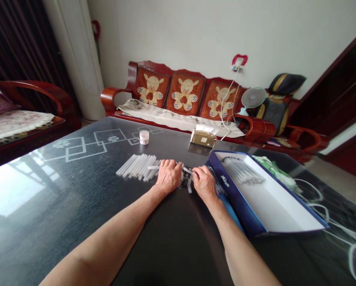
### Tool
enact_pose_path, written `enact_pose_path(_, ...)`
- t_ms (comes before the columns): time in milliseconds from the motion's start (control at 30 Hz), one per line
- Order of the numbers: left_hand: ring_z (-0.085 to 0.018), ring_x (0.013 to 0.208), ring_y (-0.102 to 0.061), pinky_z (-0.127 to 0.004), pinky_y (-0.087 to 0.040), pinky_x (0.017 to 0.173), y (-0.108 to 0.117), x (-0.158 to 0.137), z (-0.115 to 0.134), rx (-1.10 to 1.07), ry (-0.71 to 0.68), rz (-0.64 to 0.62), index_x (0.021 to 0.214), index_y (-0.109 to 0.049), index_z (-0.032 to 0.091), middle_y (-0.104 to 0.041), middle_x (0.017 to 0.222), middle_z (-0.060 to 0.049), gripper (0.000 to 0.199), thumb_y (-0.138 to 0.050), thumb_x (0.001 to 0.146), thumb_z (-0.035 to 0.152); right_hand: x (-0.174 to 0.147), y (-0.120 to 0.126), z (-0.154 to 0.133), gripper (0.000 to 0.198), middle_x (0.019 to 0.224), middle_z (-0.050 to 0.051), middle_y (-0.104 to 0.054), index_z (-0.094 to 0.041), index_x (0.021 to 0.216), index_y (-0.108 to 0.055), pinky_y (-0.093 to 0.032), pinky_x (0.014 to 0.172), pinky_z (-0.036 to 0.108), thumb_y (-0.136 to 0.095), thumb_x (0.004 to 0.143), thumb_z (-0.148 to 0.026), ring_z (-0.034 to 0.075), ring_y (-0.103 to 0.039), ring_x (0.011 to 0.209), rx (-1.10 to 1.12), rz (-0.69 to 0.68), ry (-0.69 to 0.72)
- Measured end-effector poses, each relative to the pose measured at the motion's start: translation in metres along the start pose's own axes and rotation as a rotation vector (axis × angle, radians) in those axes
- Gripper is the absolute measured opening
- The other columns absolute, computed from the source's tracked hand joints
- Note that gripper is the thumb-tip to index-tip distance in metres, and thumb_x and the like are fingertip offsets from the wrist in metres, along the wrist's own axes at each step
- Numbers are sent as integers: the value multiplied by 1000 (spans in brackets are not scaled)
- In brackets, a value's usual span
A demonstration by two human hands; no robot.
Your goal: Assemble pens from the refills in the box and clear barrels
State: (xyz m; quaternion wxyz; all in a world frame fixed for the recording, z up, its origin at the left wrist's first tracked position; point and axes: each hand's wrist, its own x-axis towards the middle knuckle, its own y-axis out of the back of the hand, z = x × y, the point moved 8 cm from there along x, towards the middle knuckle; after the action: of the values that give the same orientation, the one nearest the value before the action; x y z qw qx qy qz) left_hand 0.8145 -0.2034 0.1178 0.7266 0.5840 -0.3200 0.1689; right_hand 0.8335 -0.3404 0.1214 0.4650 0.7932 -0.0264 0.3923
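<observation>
My left hand (pixel 169 175) is closed around a whitish translucent tube (pixel 152 167), one end of which sticks out to the left. Close by on the right, my right hand (pixel 204 182) pinches a small dark piece (pixel 190 170) at its fingertips; its exact kind is too small to tell. Between the hands lie a little heap of small black parts (pixel 184 182) and a short whitish strip (pixel 189 186). Similar tubes (pixel 136 166) lie side by side left of my left hand. Beside my right forearm, thin clear sticks with dark ends (pixel 243 171) lie in an open blue box (pixel 240 202).
A small white jar (pixel 144 137) and a tissue pack (pixel 203 137) stand farther back on the dark glossy table (pixel 76 186). Green-and-white packaging (pixel 274 171) and white cables (pixel 338 222) lie beyond the box. A wooden sofa (pixel 118 95) stands behind the table.
</observation>
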Motion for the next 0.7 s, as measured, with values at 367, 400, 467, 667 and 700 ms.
enact_pose_path(367, -23, 83, -50, -40, -37, 81, -8, 0, 6, -74, -79, -25, 112, -62, 21, -60, 88, -9, 32, -40, 90, 17, 26, 5, 69, 25, 88, 18, -65, -13, 91, -66, -43, 63, 32, -45, 81, -3, 25, -65, 75, -560, -374, -360)
enact_pose_path(400, -23, 83, -51, -40, -38, 82, -8, 0, 7, -83, -99, -20, 112, -62, 21, -60, 89, -9, 31, -40, 90, 18, 26, 3, 71, 27, 89, 19, -65, -12, 90, -66, -43, 63, 33, -44, 80, -1, 26, -66, 77, -568, -388, -372)
enact_pose_path(467, -22, 84, -52, -39, -38, 85, -6, 0, 10, -104, -139, -9, 112, -62, 20, -62, 92, -9, 30, -40, 91, 18, 24, 1, 70, 26, 92, 22, -64, -11, 87, -67, -45, 65, 35, -45, 78, -2, 29, -66, 80, -538, -377, -376)
enact_pose_path(667, -21, 123, -48, -44, -31, 105, 10, -4, 32, -228, -335, 29, 109, -61, 19, -63, 115, -9, 31, -35, 93, 13, 14, 2, 48, 21, 90, 11, -69, -19, 92, -65, -51, 72, 36, -49, 83, -29, 24, -66, 82, 251, -94, -389)
enact_pose_path(700, -21, 129, -43, -43, -31, 106, 12, -5, 36, -252, -364, 16, 111, -60, 20, -62, 120, -9, 32, -34, 93, 11, 8, -5, 49, 25, 88, 9, -70, -19, 94, -65, -52, 69, 35, -50, 83, -35, 23, -67, 79, 467, -93, -485)
